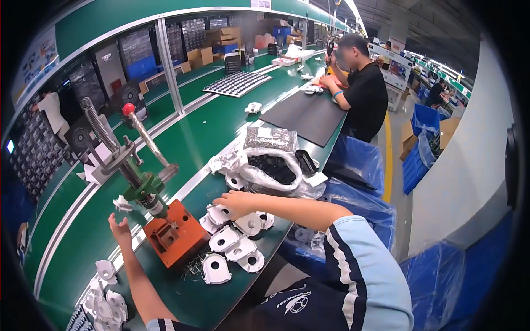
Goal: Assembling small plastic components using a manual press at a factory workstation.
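My left hand (118, 228) is raised at the left of an orange press fixture (190, 234), its fingers apart. Just beyond its fingertips is a small white plastic part (122, 203); whether it rests on the green belt or is in the air, I cannot tell. My right hand (238, 204) reaches over a pile of white plastic housings (224, 239) with round holes, its fingers closed on the edge of a white plastic housing (219, 214) at the far side of the pile. Over the fixture stands a green hand press (144, 190) with a red-knobbed lever (129, 109).
Metal pins (193, 268) lie scattered beside the fixture. More white housings (105, 300) are heaped at the near left. An open plastic bag (295, 165) holds small dark parts. Blue bins (359, 207) stand at the right. A co-worker (361, 88) sits farther along the bench.
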Demonstrator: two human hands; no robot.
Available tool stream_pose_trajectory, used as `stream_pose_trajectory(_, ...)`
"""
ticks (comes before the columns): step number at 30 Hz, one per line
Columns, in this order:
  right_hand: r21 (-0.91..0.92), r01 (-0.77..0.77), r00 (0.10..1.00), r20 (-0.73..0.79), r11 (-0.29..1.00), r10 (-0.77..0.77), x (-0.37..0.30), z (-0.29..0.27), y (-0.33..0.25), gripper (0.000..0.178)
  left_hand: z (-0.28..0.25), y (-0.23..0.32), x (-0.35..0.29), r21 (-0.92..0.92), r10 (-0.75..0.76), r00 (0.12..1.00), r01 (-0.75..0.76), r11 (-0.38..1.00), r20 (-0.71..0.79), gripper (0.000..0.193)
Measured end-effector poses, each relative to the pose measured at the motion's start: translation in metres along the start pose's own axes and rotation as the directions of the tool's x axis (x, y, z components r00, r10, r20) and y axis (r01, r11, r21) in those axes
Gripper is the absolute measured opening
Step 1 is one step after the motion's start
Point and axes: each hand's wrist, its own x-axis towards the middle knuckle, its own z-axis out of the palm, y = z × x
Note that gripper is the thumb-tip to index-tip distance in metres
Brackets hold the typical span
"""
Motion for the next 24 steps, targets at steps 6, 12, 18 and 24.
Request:
stream_pose_trajectory(6, 0.095, -0.032, 0.985, -0.164, 0.995, 0.047, -0.008, -0.019, -0.023, 0.081, -0.110, 0.125, -0.054, -0.435, -0.176, 0.824, 0.451, 0.779, 0.539, 0.036)
stream_pose_trajectory(12, 0.659, 0.012, 0.968, -0.196, 0.752, 0.156, -0.042, -0.037, -0.033, 0.099, -0.206, 0.126, -0.132, 0.107, -0.058, 0.895, 0.012, 0.994, 0.443, 0.033)
stream_pose_trajectory(18, 0.946, 0.263, 0.943, -0.293, 0.188, 0.156, -0.045, 0.005, -0.052, 0.089, -0.258, 0.055, -0.171, 0.631, -0.008, 1.000, -0.012, 0.775, 0.029, 0.044)
stream_pose_trajectory(24, 0.926, 0.370, 0.922, -0.358, -0.071, 0.146, -0.035, 0.021, -0.087, 0.090, -0.257, 0.036, -0.196, 0.687, -0.084, 0.989, -0.022, 0.726, 0.121, 0.049)
